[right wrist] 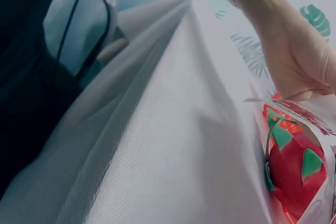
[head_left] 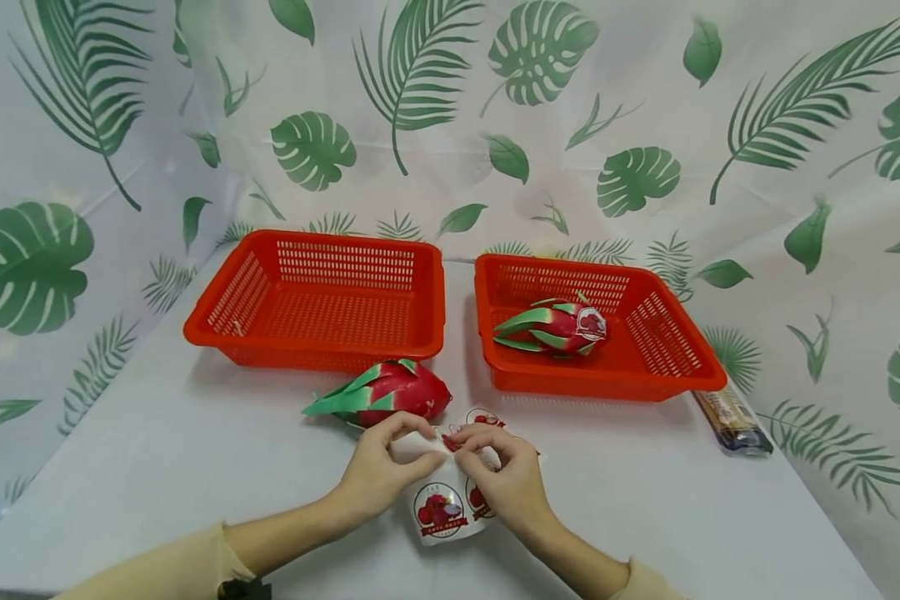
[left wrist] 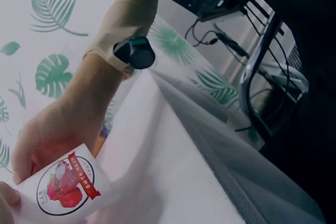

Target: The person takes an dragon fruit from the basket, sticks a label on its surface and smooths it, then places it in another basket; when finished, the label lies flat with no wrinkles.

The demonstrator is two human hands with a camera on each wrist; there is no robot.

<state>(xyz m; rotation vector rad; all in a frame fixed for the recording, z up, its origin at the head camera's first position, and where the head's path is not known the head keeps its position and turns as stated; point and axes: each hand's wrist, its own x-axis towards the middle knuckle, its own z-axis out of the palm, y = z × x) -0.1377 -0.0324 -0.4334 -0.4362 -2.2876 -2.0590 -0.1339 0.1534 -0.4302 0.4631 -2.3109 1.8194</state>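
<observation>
Between both hands is a white strip of round stickers [head_left: 441, 510], each printed with red dragon fruit and a red banner. My left hand [head_left: 378, 471] pinches its upper edge between thumb and forefinger. Close beside, my right hand [head_left: 506, 483] pinches the same edge, fingertips almost meeting the left ones over a red print. In the left wrist view one sticker [left wrist: 65, 187] faces the camera. Just beyond the left hand a dragon fruit [head_left: 405, 392] lies on the table, its green tips pointing left. The part of the strip under the right hand is hidden.
A red basket [head_left: 315, 354] with nothing in it stands behind the fruit. The right red basket [head_left: 570, 379] holds another dragon fruit [head_left: 551, 325] bearing a round sticker. A packet [head_left: 735, 421] lies at the table's right side. Leaf-printed cloth [head_left: 435, 192] hangs behind.
</observation>
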